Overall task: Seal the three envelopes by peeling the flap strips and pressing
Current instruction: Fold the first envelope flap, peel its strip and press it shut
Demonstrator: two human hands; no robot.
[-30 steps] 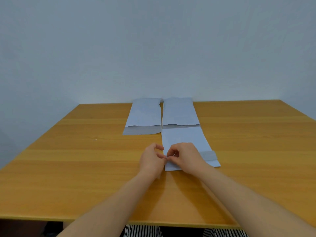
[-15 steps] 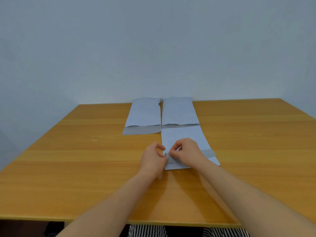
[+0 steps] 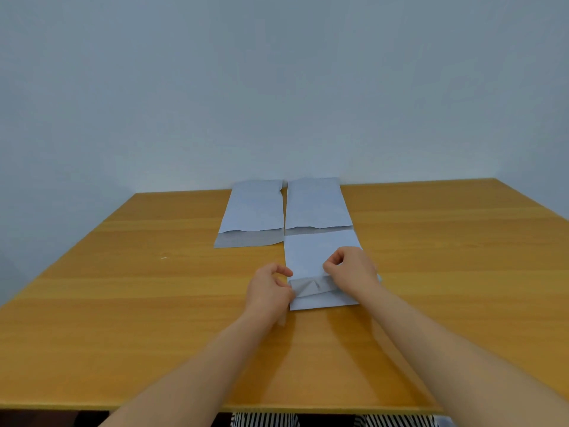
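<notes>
Three white envelopes lie on the wooden table (image 3: 154, 303). The near envelope (image 3: 311, 251) is under my hands, and its flap (image 3: 323, 302) points toward me. A grey peel strip (image 3: 308, 288) runs across the flap and is partly lifted and creased. My right hand (image 3: 351, 269) pinches the strip over the middle of the envelope. My left hand (image 3: 271, 291) holds the envelope's left edge at the flap. The far left envelope (image 3: 252, 208) has its flap folded out flat. The far right envelope (image 3: 317, 201) lies beside it, and its near end touches the near envelope.
A pale wall stands right behind the table's far edge. Striped cloth (image 3: 264, 420) shows below the front edge. A tiny white speck (image 3: 163, 257) lies on the wood to the left.
My right hand has moved right and a little away from me, pulling the grey strip up off the flap. My left hand has stayed at the envelope's left edge.
</notes>
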